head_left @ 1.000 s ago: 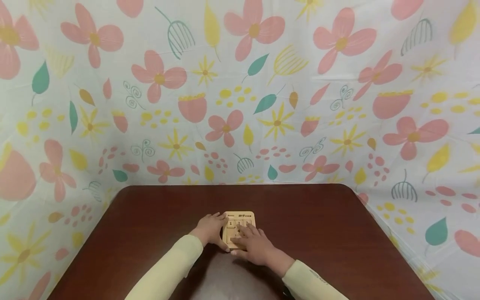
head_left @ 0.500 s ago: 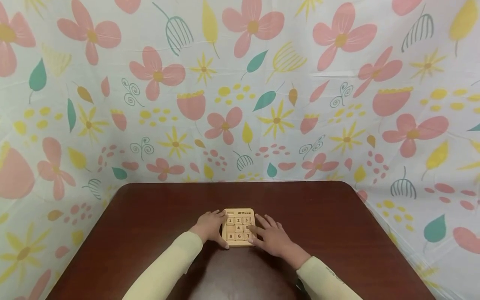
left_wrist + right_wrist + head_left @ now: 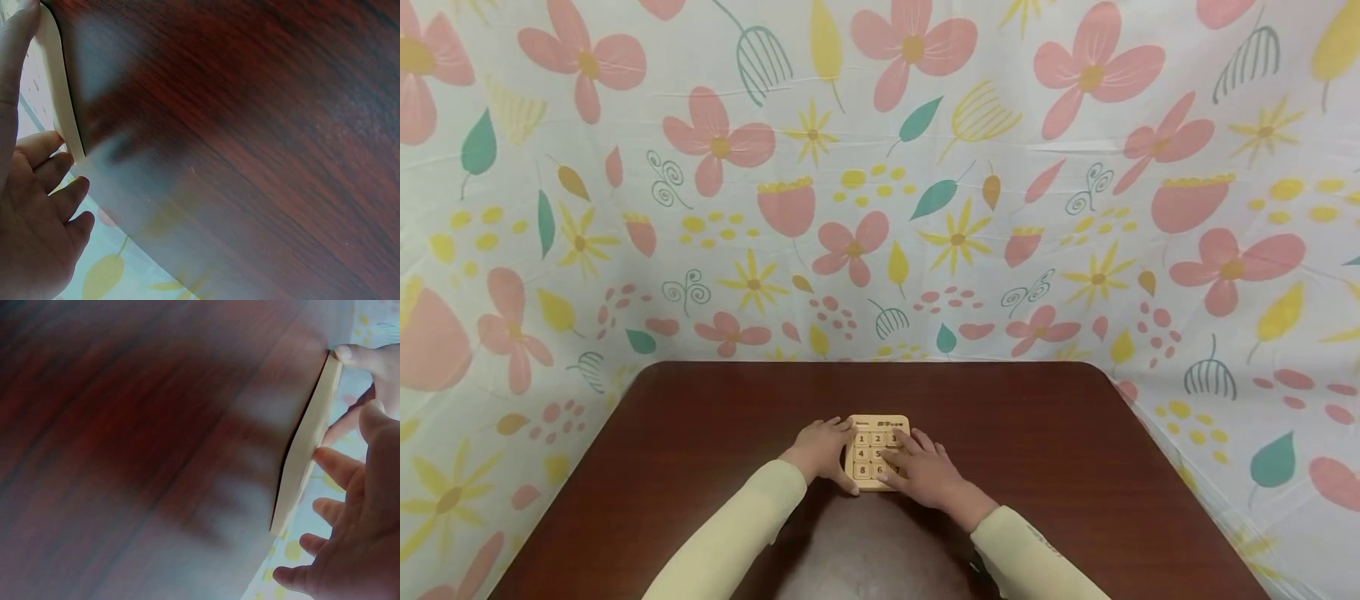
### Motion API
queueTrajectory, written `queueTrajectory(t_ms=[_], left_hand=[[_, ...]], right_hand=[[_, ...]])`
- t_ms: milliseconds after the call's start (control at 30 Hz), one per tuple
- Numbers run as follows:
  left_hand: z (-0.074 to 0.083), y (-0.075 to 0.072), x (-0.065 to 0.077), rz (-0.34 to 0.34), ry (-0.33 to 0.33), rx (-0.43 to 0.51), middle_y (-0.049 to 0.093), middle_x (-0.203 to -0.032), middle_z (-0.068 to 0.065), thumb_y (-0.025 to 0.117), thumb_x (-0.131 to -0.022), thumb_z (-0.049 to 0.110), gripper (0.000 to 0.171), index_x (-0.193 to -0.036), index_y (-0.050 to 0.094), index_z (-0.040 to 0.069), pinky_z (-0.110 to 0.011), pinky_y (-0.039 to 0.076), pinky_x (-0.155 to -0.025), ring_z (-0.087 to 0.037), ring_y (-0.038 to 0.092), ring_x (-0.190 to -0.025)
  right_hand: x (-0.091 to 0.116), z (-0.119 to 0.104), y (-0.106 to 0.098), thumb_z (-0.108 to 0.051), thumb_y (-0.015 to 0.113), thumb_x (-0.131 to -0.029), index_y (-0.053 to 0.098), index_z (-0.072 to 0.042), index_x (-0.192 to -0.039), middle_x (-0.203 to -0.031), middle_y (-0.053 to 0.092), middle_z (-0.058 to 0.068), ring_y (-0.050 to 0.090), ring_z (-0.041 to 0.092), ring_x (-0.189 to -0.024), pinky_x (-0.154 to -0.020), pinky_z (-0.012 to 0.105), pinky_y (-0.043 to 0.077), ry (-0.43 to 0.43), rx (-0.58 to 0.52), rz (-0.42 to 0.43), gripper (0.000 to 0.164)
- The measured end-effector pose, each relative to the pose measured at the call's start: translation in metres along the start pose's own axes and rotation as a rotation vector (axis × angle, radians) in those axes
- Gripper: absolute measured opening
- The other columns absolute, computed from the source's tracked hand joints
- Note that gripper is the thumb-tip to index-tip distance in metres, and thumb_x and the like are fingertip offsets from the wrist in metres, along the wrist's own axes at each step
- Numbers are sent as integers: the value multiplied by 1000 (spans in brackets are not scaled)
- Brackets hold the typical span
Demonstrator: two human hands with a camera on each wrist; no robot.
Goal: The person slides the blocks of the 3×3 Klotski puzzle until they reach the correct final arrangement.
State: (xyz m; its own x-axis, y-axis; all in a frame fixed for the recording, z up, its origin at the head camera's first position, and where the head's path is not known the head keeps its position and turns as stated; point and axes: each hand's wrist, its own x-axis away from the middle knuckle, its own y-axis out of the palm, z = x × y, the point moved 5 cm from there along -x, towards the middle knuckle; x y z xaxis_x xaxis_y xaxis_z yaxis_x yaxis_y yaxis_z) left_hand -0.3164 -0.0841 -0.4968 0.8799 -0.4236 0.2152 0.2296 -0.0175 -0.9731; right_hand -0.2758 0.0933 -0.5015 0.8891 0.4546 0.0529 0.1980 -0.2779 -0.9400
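Observation:
A pale wooden sliding number puzzle (image 3: 872,418) lies on the dark red table. My left hand (image 3: 822,452) holds it along its left side, thumb at the near corner and index finger by the far one. Tiles 1, 2 and 3 make the top row; 4 and 5 sit under 1 and 2, with 8, 6 and 7 below. Fingers of my right hand (image 3: 928,479) lie extended over the right part of the tiles, hiding the right end of the middle row. In the right wrist view, the index fingertip (image 3: 322,455) meets the top of the puzzle's frame (image 3: 303,453).
The glossy brown-red table (image 3: 737,400) has rounded far corners. Behind it and on both sides hangs a white cloth (image 3: 880,200) printed with pink flowers and leaves.
My right hand moved off the tiles to the right, then back over them. Tiles 4 and 5 have slid one place left. The left hand keeps its hold on the puzzle.

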Motion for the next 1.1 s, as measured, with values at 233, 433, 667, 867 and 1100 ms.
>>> queueTrajectory(t_ms=[233,433,667,867,1100], left_hand=[[0,1,0,-2,5,-22,39,-166,-3,85,-70,66,108,-157,45,16,-45,35,-126,-27,38,-155],[-1,-2,-1,10,2,-20,40,-166,-2,87,-68,66,109,-156,46,17,-46,35,-126,-26,38,-155],[0,-3,1,6,-2,-6,40,-166,-3,88,-68,64,109,-156,46,16,-45,34,-127,-26,38,-155],[0,-2,0,-1,-8,-6,39,-166,-3,87,-68,66,109,-156,45,16,-45,34,-127,-26,37,-155],[0,-1,0,-5,-5,-3,40,-166,-3,87,-69,65,108,-156,46,16,-45,33,-127,-26,37,-155]], right_hand=[[23,10,-3,-53,56,-101,58,-21,-147,-169,31,14,26,47,-155,-117,75,29,-13,-5,-55,56],[39,11,-9,-52,59,-99,62,-19,-144,-168,33,14,27,48,-155,-116,77,28,-26,0,-54,56],[29,12,-9,-52,59,-100,62,-20,-144,-166,36,15,29,47,-154,-116,76,29,14,4,-20,55],[18,17,-7,-49,57,-102,61,-22,-145,-166,37,16,30,48,-153,-115,75,31,40,23,2,51],[21,10,-5,-49,57,-102,61,-22,-144,-166,35,17,30,48,-153,-115,76,31,-12,-17,-26,51]])
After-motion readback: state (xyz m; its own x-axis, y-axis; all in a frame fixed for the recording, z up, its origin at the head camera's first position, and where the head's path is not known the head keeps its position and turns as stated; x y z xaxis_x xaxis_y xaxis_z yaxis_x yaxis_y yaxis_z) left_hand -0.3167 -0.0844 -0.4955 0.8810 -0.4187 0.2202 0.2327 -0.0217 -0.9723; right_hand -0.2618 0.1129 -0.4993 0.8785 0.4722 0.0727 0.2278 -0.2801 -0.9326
